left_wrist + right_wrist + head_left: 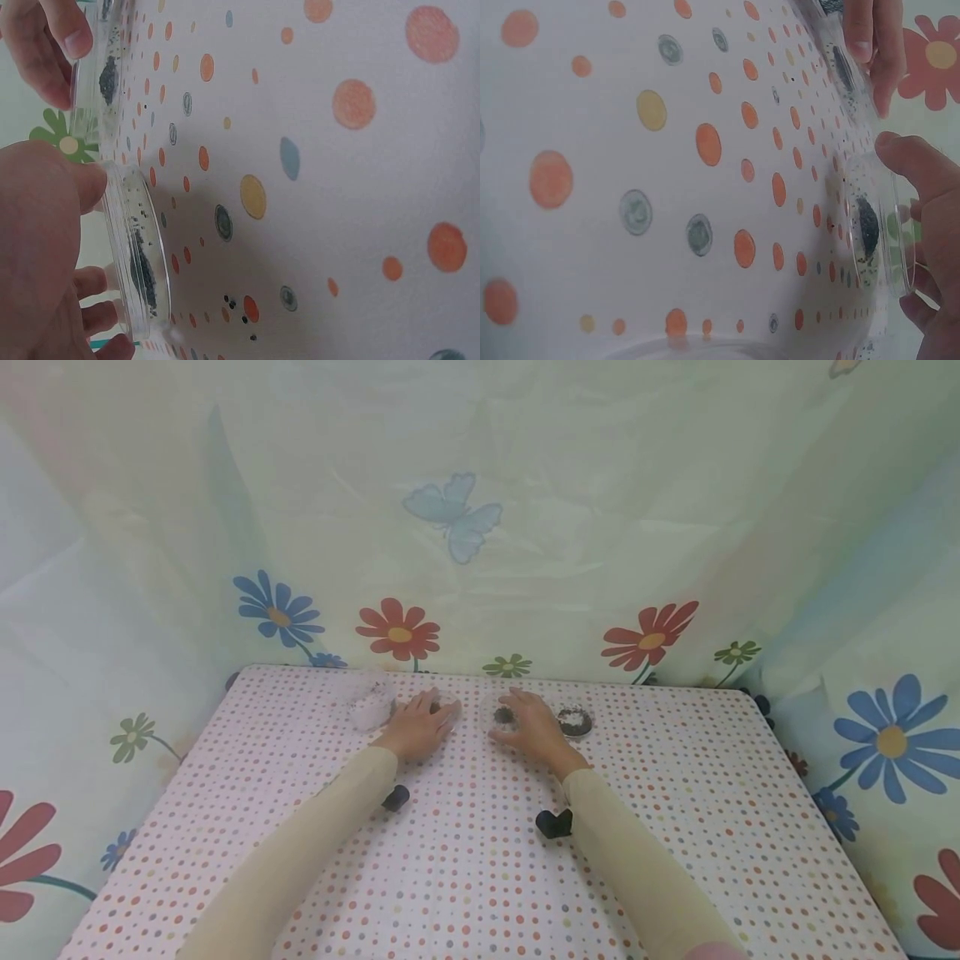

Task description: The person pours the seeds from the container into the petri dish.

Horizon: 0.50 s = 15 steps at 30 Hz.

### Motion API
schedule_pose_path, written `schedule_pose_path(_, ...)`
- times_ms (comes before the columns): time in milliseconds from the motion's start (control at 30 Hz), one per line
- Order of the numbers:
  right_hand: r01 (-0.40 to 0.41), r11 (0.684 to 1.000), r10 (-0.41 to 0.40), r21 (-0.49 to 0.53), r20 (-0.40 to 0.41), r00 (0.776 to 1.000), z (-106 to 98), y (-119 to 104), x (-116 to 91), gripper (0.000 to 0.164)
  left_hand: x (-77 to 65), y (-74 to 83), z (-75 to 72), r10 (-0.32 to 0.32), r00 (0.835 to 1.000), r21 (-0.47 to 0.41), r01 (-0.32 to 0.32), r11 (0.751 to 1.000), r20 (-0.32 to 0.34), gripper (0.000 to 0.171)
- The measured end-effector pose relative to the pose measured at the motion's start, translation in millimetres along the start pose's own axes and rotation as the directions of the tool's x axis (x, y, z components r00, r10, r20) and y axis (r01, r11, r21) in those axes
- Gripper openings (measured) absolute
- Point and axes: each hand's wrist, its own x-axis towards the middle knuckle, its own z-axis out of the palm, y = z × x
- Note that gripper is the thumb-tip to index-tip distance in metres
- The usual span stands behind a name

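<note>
My left hand (417, 727) is over a clear petri dish (142, 255) holding a heap of black grains, and its thumb and fingers grip the rim of the lid (120, 247). To the right, my right hand (531, 727) pinches the edge of another clear lid (901, 240) between thumb and fingers. That lid is over a second petri dish (864, 225), which also has a dark heap with loose specks round it. Both dishes are side by side at the far part of the table, partly hidden under the hands in the head view.
Left of the left hand is a clear container with white contents (371, 706). A dish of mixed black and white material (574, 720) stands right of the right hand. A few black grains (244, 319) lie on the dotted tablecloth (465, 860). A flowered curtain (555, 610) hangs behind.
</note>
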Motion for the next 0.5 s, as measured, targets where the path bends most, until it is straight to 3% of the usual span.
schedule_pose_path(500, -0.016, 1.0, 0.016, 0.022, 0.012, 1.0, -0.5, 0.0, 7.2, 0.068, -0.2, 0.0, 0.6, 0.001, 1.0, 0.015, -0.001, 1.0, -0.004, 0.049)
